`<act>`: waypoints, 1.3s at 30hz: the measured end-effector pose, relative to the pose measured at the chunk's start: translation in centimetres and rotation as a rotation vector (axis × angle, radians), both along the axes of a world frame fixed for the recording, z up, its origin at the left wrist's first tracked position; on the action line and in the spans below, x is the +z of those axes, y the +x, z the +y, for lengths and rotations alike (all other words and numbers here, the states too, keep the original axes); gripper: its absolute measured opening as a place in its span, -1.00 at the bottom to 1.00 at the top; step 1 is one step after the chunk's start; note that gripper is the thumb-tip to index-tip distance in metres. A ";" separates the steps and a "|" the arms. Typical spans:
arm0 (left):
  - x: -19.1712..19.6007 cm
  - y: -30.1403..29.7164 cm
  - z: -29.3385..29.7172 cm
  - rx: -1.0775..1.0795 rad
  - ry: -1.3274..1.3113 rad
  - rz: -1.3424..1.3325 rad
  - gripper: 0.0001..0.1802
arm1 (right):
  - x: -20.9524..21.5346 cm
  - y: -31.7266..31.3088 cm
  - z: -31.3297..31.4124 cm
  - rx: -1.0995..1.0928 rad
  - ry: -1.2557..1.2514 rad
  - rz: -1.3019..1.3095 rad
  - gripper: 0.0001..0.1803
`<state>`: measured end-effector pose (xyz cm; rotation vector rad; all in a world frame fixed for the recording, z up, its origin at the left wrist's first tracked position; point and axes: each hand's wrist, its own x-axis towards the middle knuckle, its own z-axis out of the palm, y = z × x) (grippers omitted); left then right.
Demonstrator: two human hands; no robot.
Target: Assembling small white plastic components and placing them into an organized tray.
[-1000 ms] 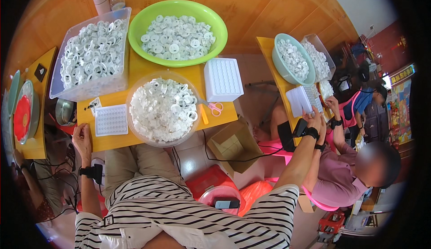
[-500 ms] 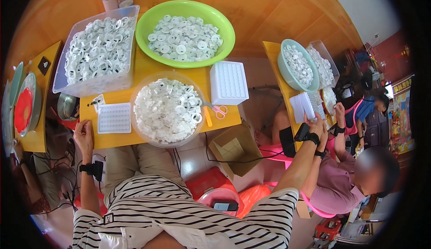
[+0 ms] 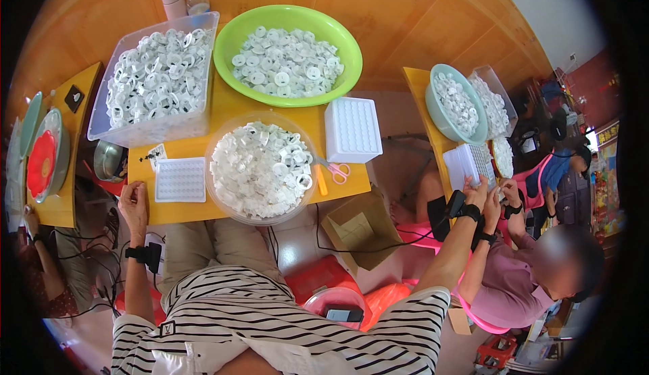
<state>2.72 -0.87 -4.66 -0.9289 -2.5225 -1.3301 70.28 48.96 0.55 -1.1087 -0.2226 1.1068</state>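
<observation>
My left hand [image 3: 134, 205] rests at the left front edge of the yellow table [image 3: 162, 214], fingers curled together, nothing visible in them. Beside it lies a white tray with rows of round pockets [image 3: 180, 180]. To the tray's right stands a clear round tub [image 3: 211, 172] heaped with small white plastic parts [image 3: 257, 172]. My right arm stretches far right to another table. There my right hand [image 3: 476, 194] is at the near edge of a stack of white trays [image 3: 462, 164], close to a co-worker's hand [image 3: 492, 209]. Its fingers are small and partly hidden.
At the back are a clear bin [image 3: 115, 132] and a green basin [image 3: 355, 44], both full of white ring-shaped parts. A white tray stack [image 3: 353, 130], pink scissors [image 3: 338, 171] and an orange-handled tool [image 3: 320, 180] lie right. An open cardboard box [image 3: 362, 230] sits below.
The whole view has shifted slightly. My right hand has drawn back a little from the tray stack; the co-worker's raised hand has come lower. My left hand stays at the table edge.
</observation>
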 end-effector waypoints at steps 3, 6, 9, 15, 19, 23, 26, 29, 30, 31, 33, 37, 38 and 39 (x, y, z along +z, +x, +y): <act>0.5 0.3 0.1 0.005 0.015 -0.016 -0.82 | 0.3 -1.4 -0.3 -0.043 -0.039 0.017 -0.53; 0.6 0.3 0.1 0.004 -0.003 -0.015 -0.83 | 0.6 -1.6 -0.2 -0.107 -0.082 0.068 -0.50; 0.6 0.1 -0.1 0.001 -0.013 -0.004 -0.83 | 0.4 -2.3 -0.3 -0.154 -0.091 0.067 -0.54; 0.7 0.2 0.3 -0.007 -0.029 -0.017 -0.83 | -0.2 -1.4 -0.9 -0.044 0.061 -0.045 -0.63; 1.0 0.3 -0.2 0.002 -0.057 -0.004 -0.83 | 1.1 -3.5 -2.1 -0.056 0.080 -0.007 -0.66; 0.5 0.0 0.0 -0.012 -0.008 -0.030 -0.82 | -1.4 0.7 -2.0 0.033 0.230 -0.313 -0.70; 0.7 0.0 -0.3 -0.007 -0.041 -0.026 -0.81 | -1.4 0.6 -2.1 0.015 0.111 -0.308 -0.70; 0.8 -0.1 -0.4 -0.016 -0.035 -0.042 -0.81 | 0.7 -2.1 -3.7 -0.112 0.053 -0.013 -0.66; 0.5 -0.2 -0.5 -0.022 -0.035 -0.042 -0.80 | 1.1 -2.1 -4.2 -0.125 0.082 -0.044 -0.63; 0.3 -0.3 -0.5 -0.026 -0.035 -0.042 -0.80 | 1.5 -1.9 -4.4 -0.130 0.088 -0.046 -0.63; 0.4 -0.1 -0.2 -0.034 -0.020 -0.037 -0.80 | 2.2 -1.5 -4.8 -0.111 0.065 -0.090 -0.63; 0.4 -0.1 -0.2 -0.041 0.009 -0.058 -0.79 | 3.4 -1.0 -5.3 -0.091 0.048 -0.092 -0.62; 0.3 -0.1 -0.2 -0.040 0.014 -0.057 -0.79 | 3.8 -1.3 -5.5 -0.069 0.060 -0.075 -0.67; 0.2 0.0 -0.2 -0.041 0.042 -0.056 -0.78 | 4.2 -1.5 -5.8 -0.048 0.074 -0.058 -0.72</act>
